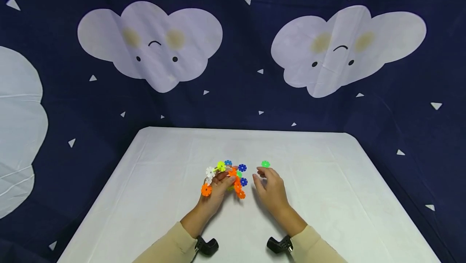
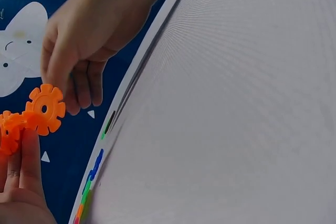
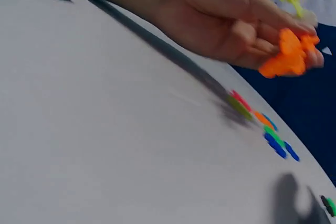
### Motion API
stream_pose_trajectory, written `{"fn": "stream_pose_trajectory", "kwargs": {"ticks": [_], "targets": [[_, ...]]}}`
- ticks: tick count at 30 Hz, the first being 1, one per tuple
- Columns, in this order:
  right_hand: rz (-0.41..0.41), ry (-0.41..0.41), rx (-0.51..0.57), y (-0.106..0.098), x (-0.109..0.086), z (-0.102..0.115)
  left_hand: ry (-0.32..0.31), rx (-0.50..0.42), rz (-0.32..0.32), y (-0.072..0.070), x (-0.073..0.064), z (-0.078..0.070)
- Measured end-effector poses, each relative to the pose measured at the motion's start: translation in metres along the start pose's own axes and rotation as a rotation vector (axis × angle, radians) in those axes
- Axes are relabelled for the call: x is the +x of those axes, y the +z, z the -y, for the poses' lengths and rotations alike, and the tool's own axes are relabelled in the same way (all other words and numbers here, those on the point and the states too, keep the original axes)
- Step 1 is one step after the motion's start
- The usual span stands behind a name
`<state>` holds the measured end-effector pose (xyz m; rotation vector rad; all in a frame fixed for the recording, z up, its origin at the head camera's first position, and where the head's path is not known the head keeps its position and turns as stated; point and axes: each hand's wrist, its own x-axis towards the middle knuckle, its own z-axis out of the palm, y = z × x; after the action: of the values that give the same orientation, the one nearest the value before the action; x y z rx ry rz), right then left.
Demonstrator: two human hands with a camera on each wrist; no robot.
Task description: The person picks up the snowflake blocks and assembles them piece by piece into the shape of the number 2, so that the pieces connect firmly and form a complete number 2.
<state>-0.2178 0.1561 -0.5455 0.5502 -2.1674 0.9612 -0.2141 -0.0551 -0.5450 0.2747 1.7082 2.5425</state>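
Observation:
My left hand (image 1: 215,195) holds a chain of joined snowflake-shaped plastic discs. An orange disc (image 1: 206,190), white discs (image 1: 210,172) and a yellow disc (image 1: 221,166) stand along its left and far side. More orange discs (image 2: 55,109) lie at the thumb side; the fingers of the left hand (image 3: 210,19) pinch the chain around them. To the right, my right hand (image 1: 273,192) hovers over the table with fingers loosely bent, thumb and fingertips apart, holding nothing visible. Just beyond its fingertips lies a loose green disc (image 1: 265,164).
Loose discs lie on the white table (image 1: 174,145), partly behind the left hand: blue discs (image 1: 242,168), an olive disc (image 3: 240,107), a red disc (image 3: 240,99) and a green disc (image 3: 273,136). A black disc (image 3: 326,205) lies beside the right-hand green disc. A dark cloud-print cloth (image 1: 240,52) hangs behind the table.

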Motion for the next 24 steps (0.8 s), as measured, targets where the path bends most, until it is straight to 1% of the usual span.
{"fn": "stream_pose_trajectory", "kwargs": {"ticks": [3, 5, 7, 10, 11, 13, 16, 18, 20, 24], "targets": [[0.023, 0.065, -0.104, -0.003, 0.009, -0.012, 0.003, 0.041, 0.015, 0.001, 0.000, 0.000], [0.059, 0.126, -0.161, -0.004, 0.015, -0.020, 0.010, 0.079, 0.018, 0.001, -0.001, -0.001], [0.102, 0.186, -0.208, -0.004, 0.020, -0.028, 0.005, 0.087, 0.018, 0.002, -0.001, -0.001], [0.169, 0.254, -0.247, -0.001, 0.027, -0.040, -0.014, 0.075, 0.005, 0.003, -0.003, 0.000], [0.187, 0.264, -0.258, 0.000, 0.028, -0.044, -0.017, 0.060, 0.002, 0.003, -0.003, 0.001], [0.206, 0.258, -0.288, 0.004, 0.029, -0.049, -0.012, 0.040, 0.017, 0.004, -0.004, 0.002], [0.205, 0.231, -0.318, 0.007, 0.029, -0.051, 0.014, 0.025, 0.051, 0.004, -0.003, 0.003], [0.193, 0.224, -0.325, 0.007, 0.029, -0.051, 0.018, 0.017, 0.063, 0.004, -0.003, 0.003], [0.189, 0.249, -0.299, 0.005, 0.029, -0.048, 0.004, 0.013, 0.043, 0.005, -0.003, 0.003], [0.183, 0.373, -0.180, -0.001, 0.029, -0.046, -0.044, 0.028, -0.032, 0.004, -0.004, 0.003]]}}
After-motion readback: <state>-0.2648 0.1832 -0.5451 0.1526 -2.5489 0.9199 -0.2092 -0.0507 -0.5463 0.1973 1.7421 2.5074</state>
